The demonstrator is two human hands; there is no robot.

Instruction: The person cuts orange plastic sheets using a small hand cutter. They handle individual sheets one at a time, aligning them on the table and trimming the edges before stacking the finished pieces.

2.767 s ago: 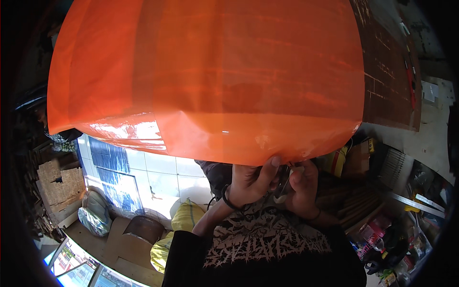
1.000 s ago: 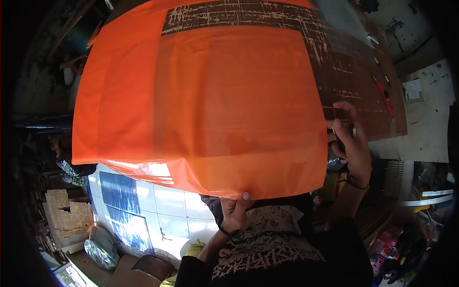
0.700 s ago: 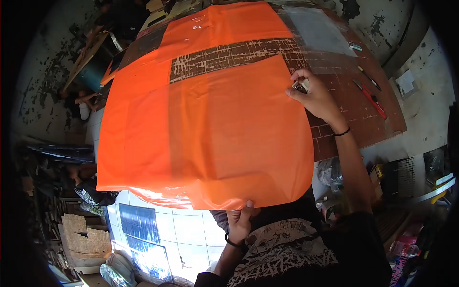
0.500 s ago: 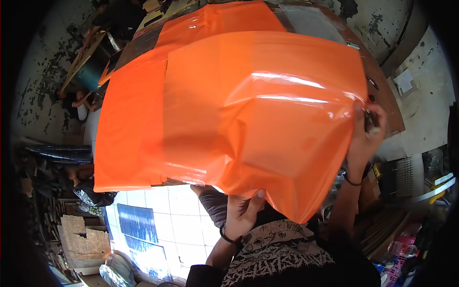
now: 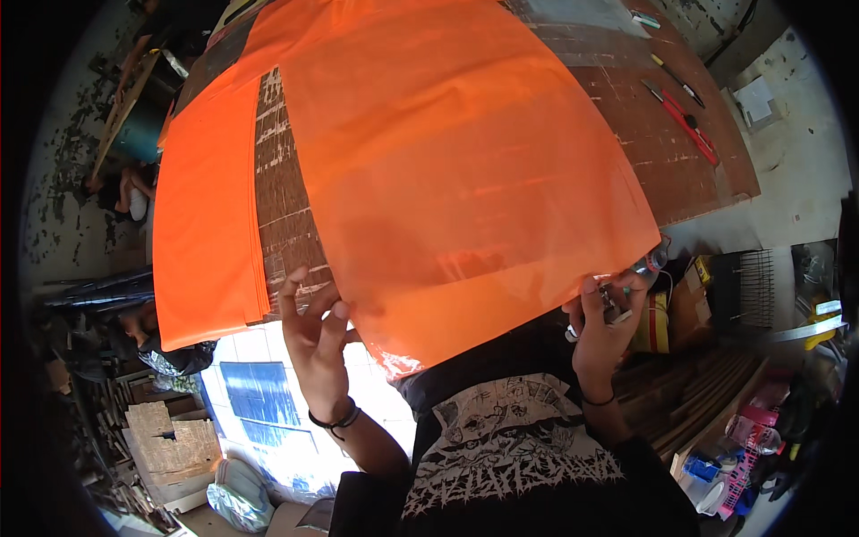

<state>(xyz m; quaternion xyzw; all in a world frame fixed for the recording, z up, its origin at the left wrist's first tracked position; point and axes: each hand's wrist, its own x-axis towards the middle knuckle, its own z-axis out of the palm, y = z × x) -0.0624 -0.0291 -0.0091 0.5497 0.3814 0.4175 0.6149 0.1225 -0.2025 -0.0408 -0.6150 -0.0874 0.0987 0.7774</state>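
A glossy orange plastic sheet spreads over the table, its near edge hanging toward my body. My left hand is at the sheet's near left corner with its fingers apart; whether a fingertip touches the edge is hard to tell. At the near right corner my right hand pinches the sheet's edge between thumb and fingers. A small metallic thing, too small to name, is tucked in that same hand. To the left lies a folded stack of orange sheeting, apart from the large sheet.
The worn brown table shows at the right, with a red cutter and a pen on it. A clear sheet lies at the far side. A person sits at the far left. Wood scraps are at lower left.
The large sheet has been flattened and shifted right, baring a strip of table beside the folded stack. My left hand moved left and opened; my right hand came down and nearer.
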